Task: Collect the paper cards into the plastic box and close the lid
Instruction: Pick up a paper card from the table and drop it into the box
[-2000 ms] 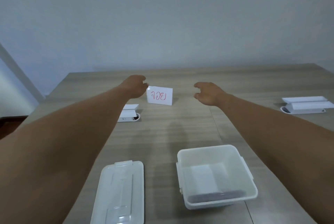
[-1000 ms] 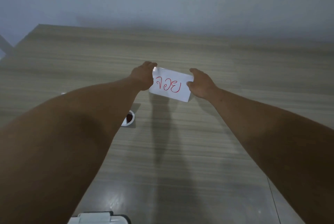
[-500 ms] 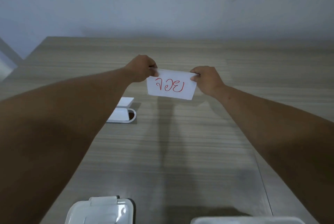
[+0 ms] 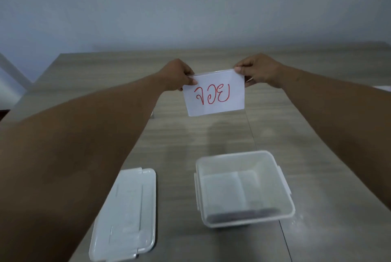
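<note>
A white paper card (image 4: 214,94) with red handwriting hangs in the air above the table, facing me. My left hand (image 4: 179,74) pinches its top left corner and my right hand (image 4: 257,70) pinches its top right corner. Below and nearer to me stands the open translucent plastic box (image 4: 284,194), with white paper lying flat on its bottom. Its lid (image 4: 127,213) lies flat on the table to the box's left, partly under my left forearm.
The wooden table (image 4: 190,145) runs back to a plain grey wall. A bit of a white object (image 4: 384,88) shows at the right edge beyond my right arm. A seam in the tabletop runs past the box's right side.
Both hands have lifted the card off the table and brought it toward me. The view tilted down, so the box and lid are in sight again.
</note>
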Available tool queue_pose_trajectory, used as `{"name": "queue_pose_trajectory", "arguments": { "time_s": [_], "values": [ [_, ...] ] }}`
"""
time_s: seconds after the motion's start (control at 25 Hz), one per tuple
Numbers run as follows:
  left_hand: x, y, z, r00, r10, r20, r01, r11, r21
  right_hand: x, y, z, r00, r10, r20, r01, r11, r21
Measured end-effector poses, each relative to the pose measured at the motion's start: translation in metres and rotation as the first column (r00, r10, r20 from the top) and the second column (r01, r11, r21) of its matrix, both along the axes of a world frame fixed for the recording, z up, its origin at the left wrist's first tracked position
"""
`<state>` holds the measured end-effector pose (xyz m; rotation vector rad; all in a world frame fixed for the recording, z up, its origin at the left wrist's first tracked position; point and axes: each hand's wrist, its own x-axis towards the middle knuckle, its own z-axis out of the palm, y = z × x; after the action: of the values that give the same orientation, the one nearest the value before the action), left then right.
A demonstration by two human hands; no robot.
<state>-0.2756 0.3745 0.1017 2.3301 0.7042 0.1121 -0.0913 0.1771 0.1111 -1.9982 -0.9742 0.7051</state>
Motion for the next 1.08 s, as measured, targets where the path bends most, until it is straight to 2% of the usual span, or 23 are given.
{"name": "queue_pose_trajectory", "arguments": {
  "time_s": [0.32, 0.56, 0.84, 1.08],
  "values": [
    [-0.035, -0.104, -0.044, 0.981, -0.185, -0.062, 0.174, 0.974, -0.144, -0.047, -0.127, -0.053, 0.982, -0.106, -0.159, 0.09, 0.99, -0.108],
    [-0.068, -0.145, -0.087, 0.962, -0.226, -0.155, 0.188, 0.955, -0.229, -0.08, -0.169, -0.095, 0.972, -0.125, -0.197, 0.084, 0.975, -0.205],
    [-0.104, -0.191, -0.129, 0.913, -0.298, -0.278, 0.232, 0.941, -0.248, -0.116, -0.205, -0.131, 0.996, -0.052, -0.078, 0.021, 0.933, -0.359],
    [-0.114, -0.216, -0.149, 0.824, -0.362, -0.436, 0.275, 0.928, -0.25, -0.13, -0.222, -0.14, 0.99, 0.137, 0.034, -0.1, 0.848, -0.521]
  ]
}}
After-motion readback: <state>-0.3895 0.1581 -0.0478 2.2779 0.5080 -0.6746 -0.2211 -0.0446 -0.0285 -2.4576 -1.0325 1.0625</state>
